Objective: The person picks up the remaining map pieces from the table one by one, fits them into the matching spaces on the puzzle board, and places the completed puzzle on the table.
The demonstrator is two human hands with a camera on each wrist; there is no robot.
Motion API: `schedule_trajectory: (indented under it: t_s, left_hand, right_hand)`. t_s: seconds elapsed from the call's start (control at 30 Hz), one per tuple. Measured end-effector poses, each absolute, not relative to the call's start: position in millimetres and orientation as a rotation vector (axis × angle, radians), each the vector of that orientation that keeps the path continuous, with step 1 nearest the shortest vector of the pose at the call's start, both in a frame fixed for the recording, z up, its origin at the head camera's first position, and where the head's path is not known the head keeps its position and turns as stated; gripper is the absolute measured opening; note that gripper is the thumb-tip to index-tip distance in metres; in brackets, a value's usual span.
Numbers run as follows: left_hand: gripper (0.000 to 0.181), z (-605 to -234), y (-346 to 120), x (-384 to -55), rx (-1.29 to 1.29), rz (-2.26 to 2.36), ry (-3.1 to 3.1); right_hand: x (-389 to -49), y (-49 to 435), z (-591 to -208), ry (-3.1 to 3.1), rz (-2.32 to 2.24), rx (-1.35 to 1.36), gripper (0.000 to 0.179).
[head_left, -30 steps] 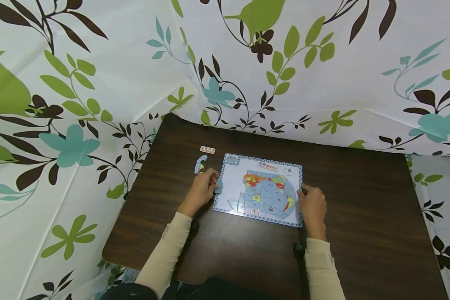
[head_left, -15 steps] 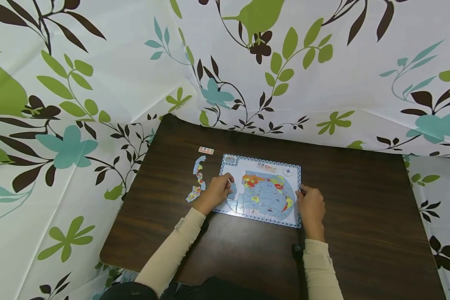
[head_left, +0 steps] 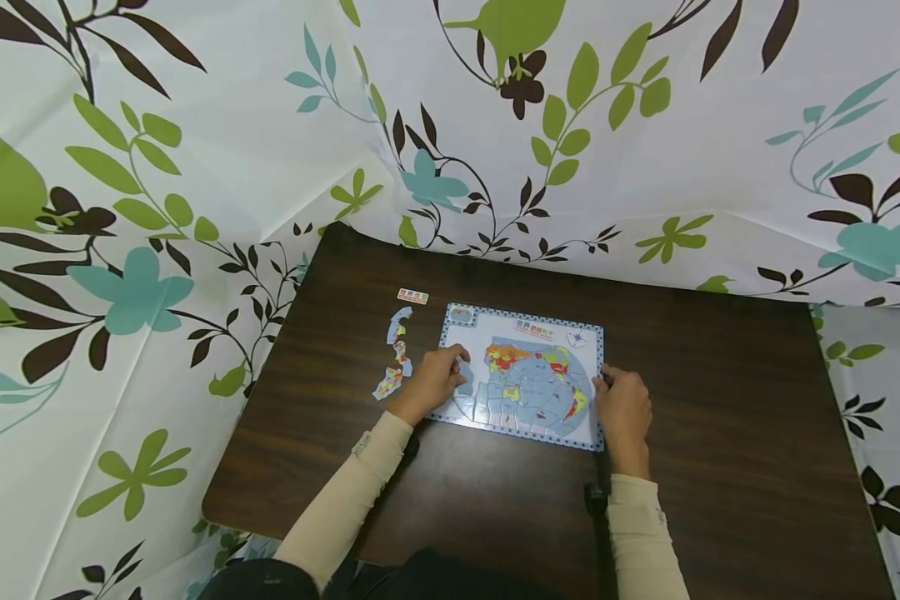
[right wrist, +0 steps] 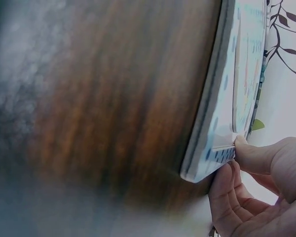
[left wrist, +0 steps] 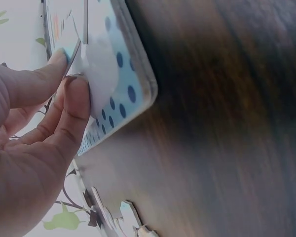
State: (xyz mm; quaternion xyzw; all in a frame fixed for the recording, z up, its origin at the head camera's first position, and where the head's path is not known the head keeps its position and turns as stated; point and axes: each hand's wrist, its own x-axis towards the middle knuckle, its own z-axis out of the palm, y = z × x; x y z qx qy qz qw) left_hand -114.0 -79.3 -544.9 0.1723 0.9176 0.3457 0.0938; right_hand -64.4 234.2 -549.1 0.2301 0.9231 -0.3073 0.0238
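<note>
A world-map puzzle board [head_left: 480, 333] with a dotted blue border lies on the dark wooden table. Joined map pieces [head_left: 528, 396] fill the middle and right of its oval. Over the oval's left part, my left hand [head_left: 435, 382] pinches a blue puzzle piece [head_left: 465, 380] between thumb and fingers; in the left wrist view the piece [left wrist: 75, 55] stands tilted at the white board surface. My right hand [head_left: 624, 408] holds the board's right edge, thumb [right wrist: 242, 150] on top of the border and fingers curled at the side.
Several loose map pieces [head_left: 390, 382] lie in a line left of the board. A small title strip piece [head_left: 412, 296] lies behind them. A patterned cloth [head_left: 607, 167] hangs along the far and left sides of the brown table [head_left: 735, 417].
My left hand has carried the blue piece rightward from beside the board to over its left part, uncovering loose pieces on the table. The right hand stays at the board's right edge.
</note>
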Motion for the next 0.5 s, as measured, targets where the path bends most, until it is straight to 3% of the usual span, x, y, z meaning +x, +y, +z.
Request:
schedule_trajectory:
  t_s: [0.5]
  left_hand:
    - [0.025,-541.7,-88.2,-114.8,0.446,0.882,2.785]
  right_hand:
    - [-65.3,233.2,-551.4,2.865,-0.929,0.716,0.040]
